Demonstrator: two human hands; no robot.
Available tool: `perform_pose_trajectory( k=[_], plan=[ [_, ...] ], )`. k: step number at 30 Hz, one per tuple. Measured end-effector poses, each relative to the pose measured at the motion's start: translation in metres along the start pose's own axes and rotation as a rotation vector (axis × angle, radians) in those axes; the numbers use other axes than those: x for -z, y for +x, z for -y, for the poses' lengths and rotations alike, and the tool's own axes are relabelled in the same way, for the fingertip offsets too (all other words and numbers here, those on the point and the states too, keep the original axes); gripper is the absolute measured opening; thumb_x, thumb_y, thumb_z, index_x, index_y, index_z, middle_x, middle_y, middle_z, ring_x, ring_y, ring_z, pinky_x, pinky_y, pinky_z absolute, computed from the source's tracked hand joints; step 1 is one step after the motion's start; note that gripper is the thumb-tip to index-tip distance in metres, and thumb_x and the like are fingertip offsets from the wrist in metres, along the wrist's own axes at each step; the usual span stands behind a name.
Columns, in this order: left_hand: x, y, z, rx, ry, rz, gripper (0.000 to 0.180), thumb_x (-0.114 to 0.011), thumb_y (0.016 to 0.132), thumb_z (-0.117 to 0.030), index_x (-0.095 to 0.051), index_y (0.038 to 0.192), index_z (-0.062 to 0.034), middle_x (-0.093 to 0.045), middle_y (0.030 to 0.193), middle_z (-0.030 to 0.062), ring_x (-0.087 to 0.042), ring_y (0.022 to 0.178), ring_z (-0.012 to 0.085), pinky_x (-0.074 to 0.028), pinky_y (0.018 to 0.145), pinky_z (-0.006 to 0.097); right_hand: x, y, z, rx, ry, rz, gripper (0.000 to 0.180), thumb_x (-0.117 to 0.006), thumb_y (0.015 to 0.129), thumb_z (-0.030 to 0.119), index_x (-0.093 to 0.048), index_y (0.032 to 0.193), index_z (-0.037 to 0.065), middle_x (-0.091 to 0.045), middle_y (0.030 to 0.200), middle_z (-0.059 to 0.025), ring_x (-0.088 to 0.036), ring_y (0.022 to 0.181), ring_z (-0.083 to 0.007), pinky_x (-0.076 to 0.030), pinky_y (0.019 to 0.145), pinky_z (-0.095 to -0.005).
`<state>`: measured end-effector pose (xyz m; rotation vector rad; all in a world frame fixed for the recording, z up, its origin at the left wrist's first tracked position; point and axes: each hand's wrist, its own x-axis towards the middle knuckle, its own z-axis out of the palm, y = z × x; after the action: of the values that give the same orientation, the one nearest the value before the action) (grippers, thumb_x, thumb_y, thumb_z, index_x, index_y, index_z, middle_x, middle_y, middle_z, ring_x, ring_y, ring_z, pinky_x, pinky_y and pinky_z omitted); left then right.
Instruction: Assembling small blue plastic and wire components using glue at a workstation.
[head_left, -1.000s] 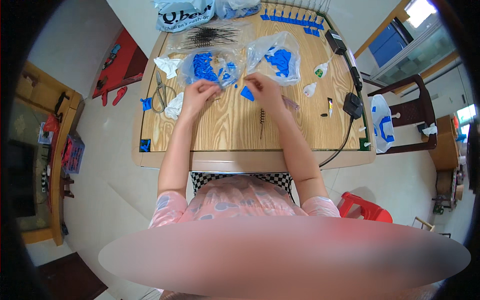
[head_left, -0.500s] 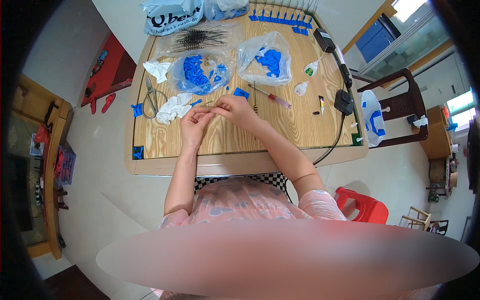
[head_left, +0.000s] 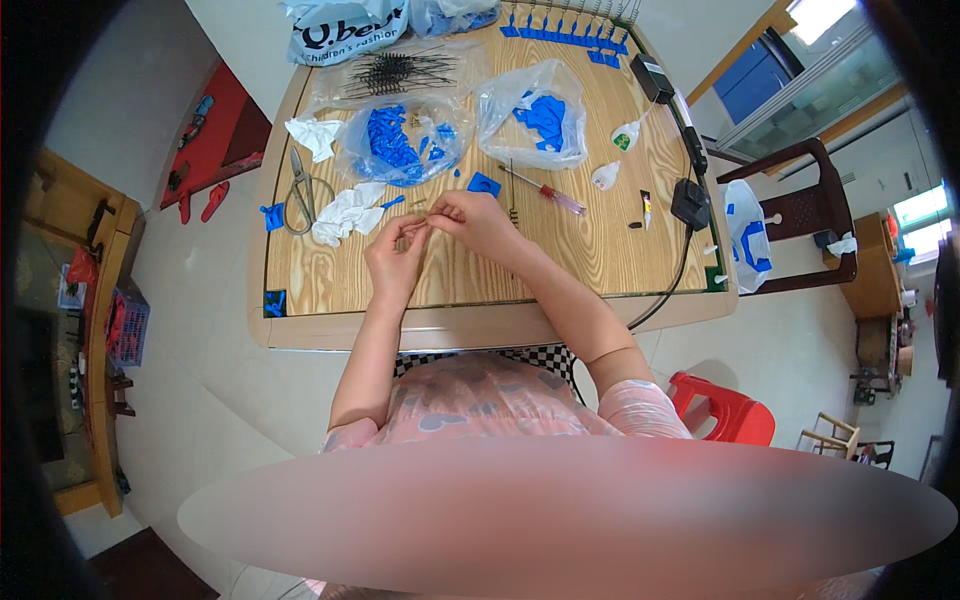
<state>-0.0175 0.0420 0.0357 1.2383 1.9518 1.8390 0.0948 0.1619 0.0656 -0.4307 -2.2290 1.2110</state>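
Over the near middle of the wooden table, my left hand [head_left: 396, 258] and my right hand [head_left: 472, 222] meet at the fingertips. Both are closed in a pinch, and whatever sits between the fingers is too small to make out. Just beyond them lies a small blue strip [head_left: 393, 201], beside a crumpled white cloth [head_left: 350, 212]. A blue square piece [head_left: 484, 186] rests past my right hand. Close to that hand's right side stands out a thin dark coiled wire [head_left: 513, 190], and a screwdriver [head_left: 560, 199] with a red, clear handle lies further right.
Scissors [head_left: 300, 200] lie at left. Clear bags hold small blue pieces [head_left: 392, 145] and blue sheets [head_left: 545, 122]. Behind are dark wires [head_left: 395, 73] and a row of blue pieces with upright wires [head_left: 565, 39]. A black adapter [head_left: 690, 204] with its cable occupies the right edge.
My left hand has shifted slightly right and its fingers look more curled. My right hand stays nearly in place, fingertips still meeting the left. Things on the table appear unchanged.
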Motion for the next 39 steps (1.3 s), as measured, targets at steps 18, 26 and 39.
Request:
perform_pose_trajectory(
  k=[18, 26, 39],
  plan=[
    [0.001, 0.004, -0.005, -0.330, 0.314, -0.059, 0.011, -0.074, 0.071, 0.000, -0.068, 0.080, -0.0008, -0.066, 0.077, 0.0097, -0.060, 0.074, 0.0256, -0.048, 0.066, 0.034, -0.010, -0.001, 0.003, -0.080, -0.088, -0.072, 0.024, -0.068, 0.082, 0.024, -0.064, 0.087, 0.001, -0.066, 0.079, -0.0154, -0.065, 0.072, -0.0305, -0.050, 0.064, -0.0378],
    [-0.001, 0.004, -0.007, -0.314, 0.327, -0.076, 0.009, -0.073, 0.072, -0.001, -0.068, 0.080, -0.0011, -0.065, 0.076, 0.0096, -0.060, 0.075, 0.0254, -0.048, 0.067, 0.035, -0.011, -0.001, 0.005, -0.094, -0.100, -0.088, 0.024, -0.068, 0.082, 0.026, -0.064, 0.086, 0.002, -0.066, 0.076, -0.0139, -0.064, 0.070, -0.0292, -0.049, 0.062, -0.0373],
    [0.003, 0.002, -0.006, -0.311, 0.313, -0.083, 0.010, -0.073, 0.071, 0.000, -0.069, 0.079, -0.0015, -0.066, 0.076, 0.0094, -0.060, 0.075, 0.0254, -0.048, 0.068, 0.035, -0.013, -0.003, 0.010, -0.102, -0.141, -0.057, 0.022, -0.070, 0.084, 0.020, -0.065, 0.091, 0.000, -0.067, 0.074, -0.0103, -0.064, 0.065, -0.0167, -0.051, 0.062, -0.0278]
  ],
)
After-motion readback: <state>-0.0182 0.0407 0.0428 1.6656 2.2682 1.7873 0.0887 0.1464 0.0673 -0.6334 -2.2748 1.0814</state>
